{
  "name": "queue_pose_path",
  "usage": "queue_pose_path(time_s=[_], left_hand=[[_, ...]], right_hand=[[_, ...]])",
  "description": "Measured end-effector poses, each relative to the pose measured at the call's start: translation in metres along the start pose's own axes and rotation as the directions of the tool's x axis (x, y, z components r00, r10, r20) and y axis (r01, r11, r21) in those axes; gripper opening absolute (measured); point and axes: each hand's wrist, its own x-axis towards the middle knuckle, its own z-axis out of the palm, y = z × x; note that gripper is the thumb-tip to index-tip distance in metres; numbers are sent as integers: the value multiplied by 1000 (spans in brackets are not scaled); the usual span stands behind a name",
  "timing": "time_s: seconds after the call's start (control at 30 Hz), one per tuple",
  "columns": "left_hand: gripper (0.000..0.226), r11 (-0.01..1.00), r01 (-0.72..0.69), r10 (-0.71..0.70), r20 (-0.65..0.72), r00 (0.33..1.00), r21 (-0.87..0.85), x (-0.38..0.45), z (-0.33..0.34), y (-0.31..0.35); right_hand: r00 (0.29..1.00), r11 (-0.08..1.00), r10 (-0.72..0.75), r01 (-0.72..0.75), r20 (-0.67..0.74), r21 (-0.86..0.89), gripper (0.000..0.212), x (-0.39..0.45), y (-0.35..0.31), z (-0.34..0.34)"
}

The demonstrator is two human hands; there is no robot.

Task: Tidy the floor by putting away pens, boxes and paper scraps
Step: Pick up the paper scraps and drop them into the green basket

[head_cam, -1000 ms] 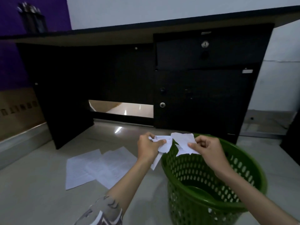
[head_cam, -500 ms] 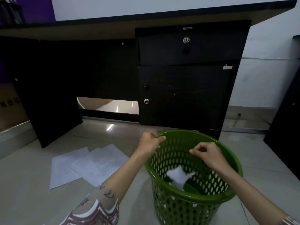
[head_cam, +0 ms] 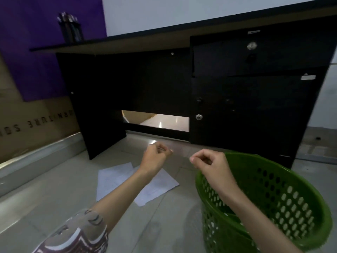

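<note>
- I see white paper sheets [head_cam: 155,187] lying flat and overlapping on the tiled floor [head_cam: 54,207], in front of the dark desk [head_cam: 237,106] and left of the basket; my left forearm crosses over them.
- The green perforated basket [head_cam: 291,198] stands on the floor at the right, near the desk's drawer side; I cannot make out its contents.
- My left hand [head_cam: 155,157] hangs above the sheets, fingers curled together with thumb on forefinger, holding nothing I can make out.
- My right hand [head_cam: 211,165] hovers at the basket's near-left rim, fingers curled likewise, nothing visible in them.
- A holder of pens [head_cam: 70,29] stands on the surface at the upper left.
- A cardboard panel [head_cam: 36,121] leans against the left wall.
</note>
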Motion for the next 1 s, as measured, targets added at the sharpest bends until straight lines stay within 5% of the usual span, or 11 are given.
queue_pose_path(time_s=[0.27, 0.47, 0.73, 1.0], left_hand=[[12, 978, 97, -69, -151, 986, 187, -41, -124, -54], [23, 908, 317, -190, -405, 894, 274, -131, -219, -105], [27, 801, 581, -336, -694, 637, 145, -293, -296, -141], [22, 647, 762, -336, -910, 242, -37, -484, -314, -132]], right_hand=[[954, 981, -38, -22, 297, 195, 16, 7, -16, 132], [814, 973, -92, -48, 574, 225, 18, -21, -45, 240], [531, 959, -203, -61, 823, 277, 13, -120, -80, 347], [150, 930, -358, -37, 922, 367, 21, -255, -132, 406]])
